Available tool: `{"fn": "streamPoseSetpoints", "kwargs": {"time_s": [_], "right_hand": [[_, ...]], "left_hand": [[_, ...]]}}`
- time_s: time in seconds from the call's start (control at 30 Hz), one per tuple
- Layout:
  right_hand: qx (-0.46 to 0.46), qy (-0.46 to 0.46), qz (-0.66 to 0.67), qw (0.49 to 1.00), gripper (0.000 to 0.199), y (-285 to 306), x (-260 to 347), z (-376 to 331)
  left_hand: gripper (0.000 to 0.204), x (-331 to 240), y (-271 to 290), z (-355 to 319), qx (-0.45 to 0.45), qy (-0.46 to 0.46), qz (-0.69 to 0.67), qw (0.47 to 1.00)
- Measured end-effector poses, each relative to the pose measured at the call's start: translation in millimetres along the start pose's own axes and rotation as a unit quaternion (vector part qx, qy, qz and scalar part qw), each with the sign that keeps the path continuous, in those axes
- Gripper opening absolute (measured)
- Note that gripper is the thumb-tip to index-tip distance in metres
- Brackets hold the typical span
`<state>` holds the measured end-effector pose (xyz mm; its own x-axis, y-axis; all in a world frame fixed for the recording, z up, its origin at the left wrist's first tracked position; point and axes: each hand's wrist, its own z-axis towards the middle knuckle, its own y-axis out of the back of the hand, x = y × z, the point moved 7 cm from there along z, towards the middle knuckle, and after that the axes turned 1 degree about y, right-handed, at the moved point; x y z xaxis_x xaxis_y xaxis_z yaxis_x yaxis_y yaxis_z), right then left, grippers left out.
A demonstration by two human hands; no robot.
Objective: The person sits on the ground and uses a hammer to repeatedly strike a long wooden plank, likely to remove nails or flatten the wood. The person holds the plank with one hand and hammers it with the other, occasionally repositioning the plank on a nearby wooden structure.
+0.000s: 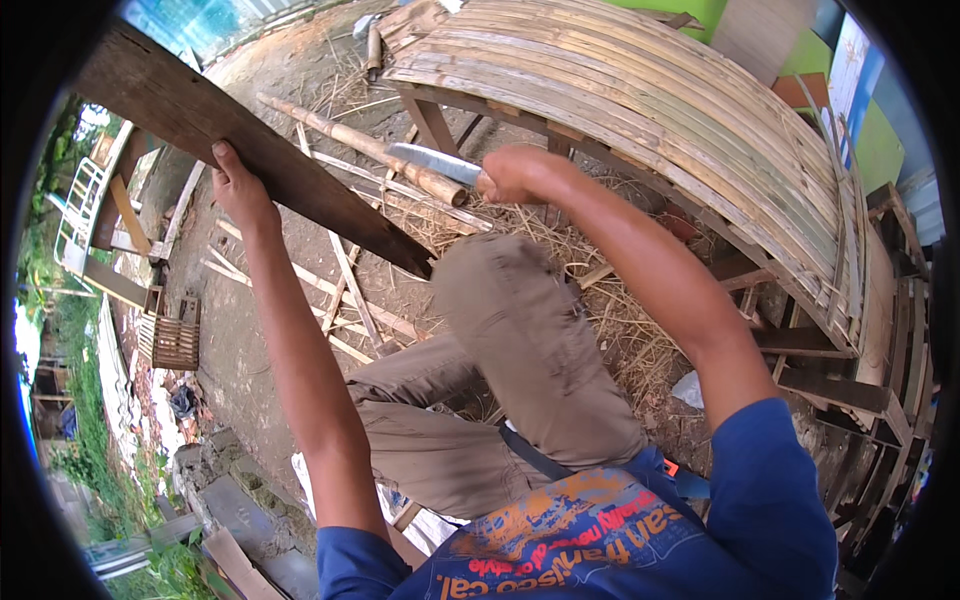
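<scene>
My right hand (515, 175) is closed round the handle of a machete (436, 162), whose broad grey blade points left. Below the blade, the cut end of a round bamboo pole (372, 148) shows; whether the two touch I cannot tell. My left hand (242, 192) grips the edge of a dark, weathered wooden post (255, 150), thumb against its face and the other fingers mostly hidden. The post slants from the upper left down to beside my raised knee (490, 290).
At the upper right stands a slatted bamboo bench (620, 95) on wooden legs. Split bamboo strips (345, 290) and shavings (640, 345) litter the dirt ground. A small slatted crate (170, 340) sits at the left, with concrete rubble (240, 490) below it.
</scene>
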<state>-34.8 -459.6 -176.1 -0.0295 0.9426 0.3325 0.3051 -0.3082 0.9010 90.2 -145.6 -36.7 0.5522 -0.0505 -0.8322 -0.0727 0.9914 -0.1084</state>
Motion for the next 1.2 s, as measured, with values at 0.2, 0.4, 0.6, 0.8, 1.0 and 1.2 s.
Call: {"fn": "streamPoseSetpoints", "kwargs": {"time_s": [0.2, 0.4, 0.6, 0.8, 1.0, 1.2], "right_hand": [[0.012, -0.020, 0.119, 0.993, 0.033, -183, -86, -4], [-0.256, -0.052, 0.150, 0.954, 0.033, -242, -94, -24], [-0.106, -0.188, -0.080, 0.973, 0.039, -340, -209, -84], [-0.019, -0.178, -0.141, 0.974, 0.034, -365, -222, -88], [0.083, -0.117, -0.103, 0.984, 0.027, -352, -227, -98], [0.114, -0.144, -0.043, 0.982, 0.038, -295, -210, -114]], "left_hand": [[0.045, -4, -19, -2, 0.030, -0.043, 0.110, 0.993], [0.048, -15, -18, -8, 0.013, -0.039, 0.124, 0.991], [0.052, 3, -12, 13, 0.061, 0.038, -0.014, 0.997], [0.062, 13, 0, 22, 0.134, 0.090, -0.047, 0.986], [0.067, 11, 9, 16, 0.144, 0.107, -0.046, 0.983], [0.056, 8, 26, 6, 0.075, 0.101, -0.062, 0.990]]}}
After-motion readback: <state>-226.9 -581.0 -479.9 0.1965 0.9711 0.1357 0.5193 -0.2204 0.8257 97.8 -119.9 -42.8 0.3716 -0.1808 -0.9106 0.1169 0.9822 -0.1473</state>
